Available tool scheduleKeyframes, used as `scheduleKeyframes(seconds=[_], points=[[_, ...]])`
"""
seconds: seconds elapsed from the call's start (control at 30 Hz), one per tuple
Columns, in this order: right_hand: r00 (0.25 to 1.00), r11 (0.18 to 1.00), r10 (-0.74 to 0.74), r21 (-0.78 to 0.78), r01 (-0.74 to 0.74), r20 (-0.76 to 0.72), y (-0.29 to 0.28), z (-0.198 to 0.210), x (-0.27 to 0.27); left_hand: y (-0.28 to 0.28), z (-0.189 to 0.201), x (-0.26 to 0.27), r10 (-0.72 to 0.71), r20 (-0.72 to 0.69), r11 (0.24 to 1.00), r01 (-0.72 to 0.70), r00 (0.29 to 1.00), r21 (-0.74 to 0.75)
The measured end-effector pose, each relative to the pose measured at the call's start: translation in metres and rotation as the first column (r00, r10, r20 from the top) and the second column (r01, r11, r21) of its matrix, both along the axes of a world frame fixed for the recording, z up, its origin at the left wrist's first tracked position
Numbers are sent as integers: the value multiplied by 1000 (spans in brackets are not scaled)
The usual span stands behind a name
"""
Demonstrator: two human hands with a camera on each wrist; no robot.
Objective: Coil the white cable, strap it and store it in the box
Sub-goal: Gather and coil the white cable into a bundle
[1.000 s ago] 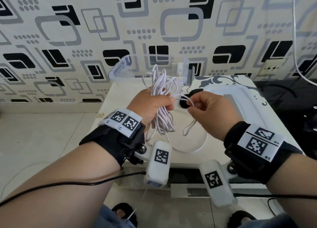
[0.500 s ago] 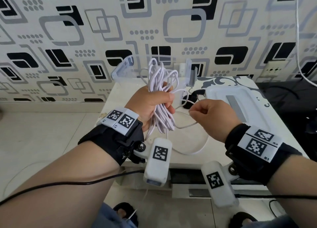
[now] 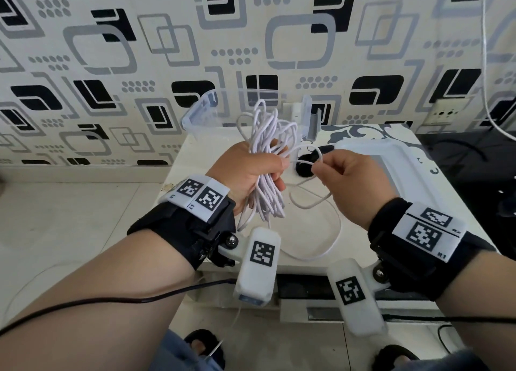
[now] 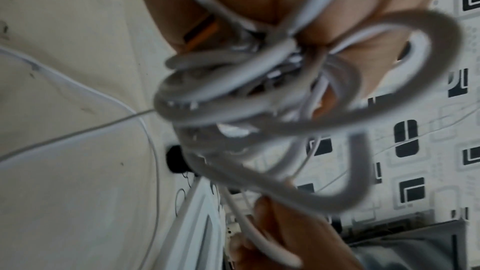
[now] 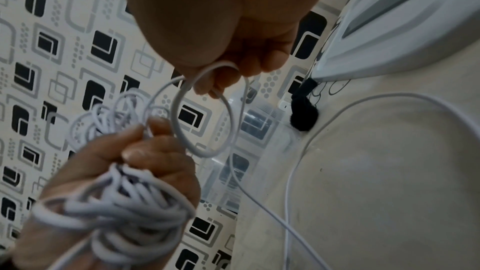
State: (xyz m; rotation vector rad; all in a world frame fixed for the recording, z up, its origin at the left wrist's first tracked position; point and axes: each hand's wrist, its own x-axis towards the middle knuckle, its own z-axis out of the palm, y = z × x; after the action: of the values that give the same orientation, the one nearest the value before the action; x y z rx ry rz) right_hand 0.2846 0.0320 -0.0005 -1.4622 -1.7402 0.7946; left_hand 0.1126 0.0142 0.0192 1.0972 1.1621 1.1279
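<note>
My left hand (image 3: 251, 169) grips a bundle of white cable (image 3: 268, 200) loops upright above the table; its loops fan out above and below the fist. My right hand (image 3: 317, 171) pinches one strand of the same cable just right of the bundle, bent into a small loop (image 5: 179, 130). From there the loose end trails down in a wide curve (image 3: 321, 250) on the tabletop. A black strap (image 3: 310, 164) lies on the table behind the hands. The clear plastic box (image 3: 199, 111) stands open at the back edge. In the left wrist view the coils (image 4: 246, 100) are blurred.
A white lid or tray (image 3: 391, 152) lies at the right of the cream tabletop (image 3: 195, 192). A patterned wall rises right behind the box. A dark surface sits off the table's right side, and a tiled floor on the left.
My right hand dipped away from the bundle, then came back up to it with a strand pinched into a loop. The left hand kept its grip and rose slightly.
</note>
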Motion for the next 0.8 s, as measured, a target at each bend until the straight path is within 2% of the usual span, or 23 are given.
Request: scheduleKeyframes(seconds=[0.13, 0.27, 0.57, 0.8], points=[[989, 999, -37, -19, 34, -141, 0, 8, 2, 5, -6, -3, 83, -95, 996, -86, 992, -27], [987, 999, 8, -30, -13, -162, -5, 11, -3, 4, -10, 1, 52, -133, 996, -61, 990, -62], [968, 992, 82, -72, -101, -236, -11, 14, -6, -3, -9, 13, -107, -67, 991, 101, 992, -88], [957, 985, 131, -72, -154, -259, -14, 16, -7, -4, -12, 13, -112, -68, 993, 109, 991, -50]])
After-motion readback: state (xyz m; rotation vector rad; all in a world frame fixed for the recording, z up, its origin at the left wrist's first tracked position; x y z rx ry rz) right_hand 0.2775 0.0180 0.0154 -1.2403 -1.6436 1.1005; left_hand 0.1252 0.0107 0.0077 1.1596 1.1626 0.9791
